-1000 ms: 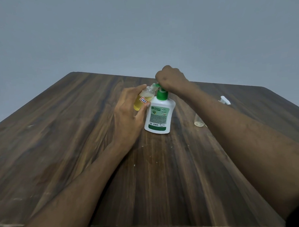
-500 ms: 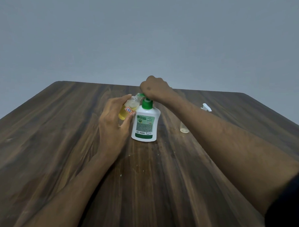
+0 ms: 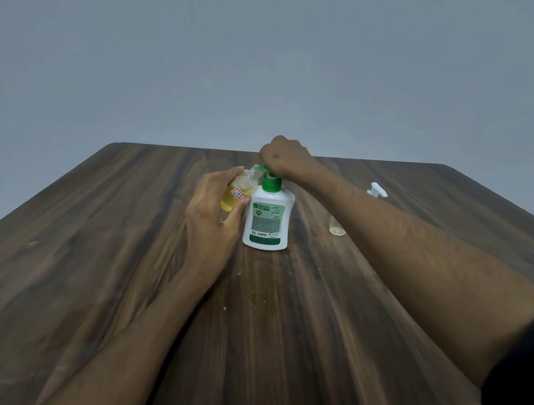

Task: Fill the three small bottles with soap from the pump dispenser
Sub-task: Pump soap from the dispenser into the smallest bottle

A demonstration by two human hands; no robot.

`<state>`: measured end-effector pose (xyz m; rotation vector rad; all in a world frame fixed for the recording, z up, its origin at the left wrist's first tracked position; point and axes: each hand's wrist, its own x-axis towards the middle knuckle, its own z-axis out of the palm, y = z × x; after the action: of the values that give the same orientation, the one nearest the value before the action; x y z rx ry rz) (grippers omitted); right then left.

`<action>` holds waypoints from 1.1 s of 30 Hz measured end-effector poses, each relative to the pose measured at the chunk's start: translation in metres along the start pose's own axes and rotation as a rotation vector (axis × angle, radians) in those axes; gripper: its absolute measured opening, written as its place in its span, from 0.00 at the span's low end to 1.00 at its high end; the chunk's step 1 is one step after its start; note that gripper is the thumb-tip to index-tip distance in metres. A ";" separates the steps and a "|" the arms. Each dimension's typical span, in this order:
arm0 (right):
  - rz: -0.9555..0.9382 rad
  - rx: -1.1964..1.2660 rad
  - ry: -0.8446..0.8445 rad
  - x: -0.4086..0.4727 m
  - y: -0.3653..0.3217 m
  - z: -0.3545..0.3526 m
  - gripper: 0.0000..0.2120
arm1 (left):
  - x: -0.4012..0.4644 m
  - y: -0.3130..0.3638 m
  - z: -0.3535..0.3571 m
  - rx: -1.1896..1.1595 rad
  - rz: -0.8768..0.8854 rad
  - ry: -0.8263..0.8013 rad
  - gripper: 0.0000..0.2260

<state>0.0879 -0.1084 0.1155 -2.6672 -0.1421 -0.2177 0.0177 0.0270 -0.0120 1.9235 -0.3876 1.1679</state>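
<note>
On the dark wooden desk [image 3: 108, 240], the left hand [image 3: 213, 223] gripped a small clear bottle [image 3: 239, 191], fingers and thumb curled round its body, and held it tilted with its open neck up against the green spout of the pump dispenser [image 3: 268, 220]. The small bottle was partly full of yellow soap and carried a white sticker with a red border and handwritten marks too small to read. The dispenser stood upright just beside it, white with a green collar; its label read "ORIGINAL" over fine print and a barcode I could not make out. The right hand [image 3: 283, 157] sat curled as a fist on the pump head, pressing it. Farther right, a second small bottle [image 3: 335, 227] stood partly hidden by the right forearm, and a white cap [image 3: 377, 190] lay beyond.
</note>
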 end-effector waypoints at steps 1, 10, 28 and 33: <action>0.000 -0.006 -0.001 0.001 -0.001 -0.001 0.09 | 0.000 0.001 0.000 -0.002 0.000 0.000 0.19; -0.015 -0.021 0.019 0.005 -0.001 -0.002 0.07 | 0.001 0.000 0.001 -0.008 0.003 0.005 0.19; 0.010 -0.032 0.034 0.001 -0.004 -0.001 0.04 | 0.000 -0.001 0.001 0.001 -0.009 0.008 0.20; -0.013 -0.047 0.049 0.002 -0.003 -0.002 0.06 | 0.001 0.001 0.001 -0.010 -0.001 0.015 0.20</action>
<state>0.0887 -0.1063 0.1193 -2.7060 -0.1407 -0.2940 0.0181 0.0260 -0.0114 1.9050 -0.3838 1.1769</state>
